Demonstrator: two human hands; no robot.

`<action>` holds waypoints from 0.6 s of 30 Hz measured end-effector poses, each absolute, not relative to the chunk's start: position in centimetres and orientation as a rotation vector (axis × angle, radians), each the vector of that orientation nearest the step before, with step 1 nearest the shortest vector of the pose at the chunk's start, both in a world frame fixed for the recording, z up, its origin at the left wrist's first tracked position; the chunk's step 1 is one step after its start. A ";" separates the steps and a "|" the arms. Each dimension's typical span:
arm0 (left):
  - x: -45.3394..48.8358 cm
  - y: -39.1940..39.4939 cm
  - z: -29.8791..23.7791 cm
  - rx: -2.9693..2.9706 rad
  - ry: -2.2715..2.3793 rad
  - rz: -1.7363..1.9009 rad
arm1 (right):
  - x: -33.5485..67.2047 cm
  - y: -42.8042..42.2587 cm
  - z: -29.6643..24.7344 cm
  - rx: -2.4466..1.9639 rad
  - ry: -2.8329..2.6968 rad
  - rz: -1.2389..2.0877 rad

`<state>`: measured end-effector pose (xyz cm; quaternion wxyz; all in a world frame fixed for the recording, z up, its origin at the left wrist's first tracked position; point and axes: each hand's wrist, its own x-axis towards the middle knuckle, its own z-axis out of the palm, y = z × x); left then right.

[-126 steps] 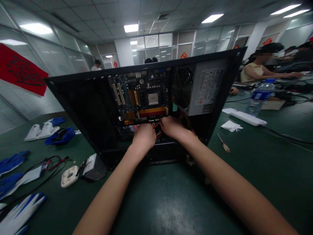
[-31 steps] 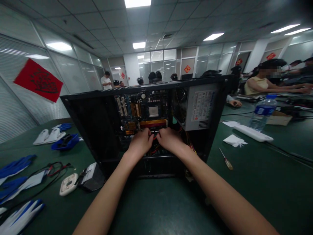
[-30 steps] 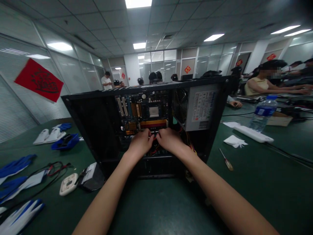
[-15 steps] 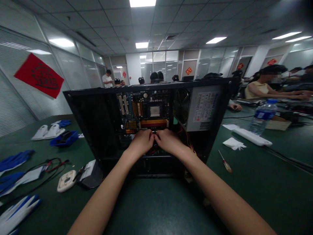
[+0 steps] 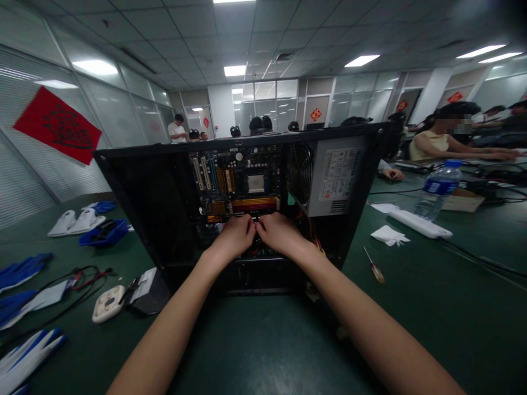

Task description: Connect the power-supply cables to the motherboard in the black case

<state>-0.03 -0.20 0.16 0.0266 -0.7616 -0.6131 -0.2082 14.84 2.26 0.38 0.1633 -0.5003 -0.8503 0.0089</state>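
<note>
An open black computer case [image 5: 142,192] stands on the green table, its inside facing me. Within it are a motherboard [image 5: 242,174] with a bare processor socket area [image 5: 256,183] and a silver power supply [image 5: 335,178] at the upper right. Just below the yellow and red memory slots [image 5: 255,205], my left hand [image 5: 236,235] and my right hand [image 5: 275,230] meet, fingertips curled close together. Both hands are closed. Whatever lies between the fingers is hidden by the hands. Coloured cables [image 5: 316,238] hang beside my right wrist.
On the left lie gloves [image 5: 28,359], a blue tray [image 5: 102,232], a white rounded item [image 5: 107,303] and a dark boxy part [image 5: 149,293]. A screwdriver [image 5: 374,267], a tissue [image 5: 389,235], a power strip [image 5: 420,223] and a water bottle [image 5: 438,189] are on the right. People sit beyond.
The view has shifted slightly, so the case and table things appear a little further left and higher. Both hands stay together at the same place inside the case.
</note>
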 end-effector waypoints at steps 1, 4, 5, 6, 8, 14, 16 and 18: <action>0.0 -0.2 0.2 -2.358 -1.896 -0.638 | 14.8 2.3 0.4 -1.434 -2.420 0.034; 0.0 -0.2 0.2 -2.355 -1.916 -0.615 | 14.9 2.3 0.3 -1.424 -2.421 0.037; 0.1 -0.1 0.2 -2.341 -1.927 -0.613 | 14.9 2.3 0.3 -1.402 -2.430 0.031; 0.2 -0.1 0.3 -2.322 -1.940 -0.612 | 14.9 2.3 0.3 -1.378 -2.442 0.024; 0.4 0.0 0.3 -2.272 -1.978 -0.612 | 15.0 2.2 0.3 -1.331 -2.470 0.015; 0.6 0.0 0.6 -2.244 -2.003 -0.595 | 15.4 1.9 0.5 -1.277 -2.512 0.040; 0.4 0.0 0.6 -2.289 -1.957 -0.602 | 15.5 1.9 0.6 -1.271 -2.513 0.058; 0.2 0.1 0.6 -2.334 -1.906 -0.614 | 15.6 2.0 0.6 -1.273 -2.509 0.070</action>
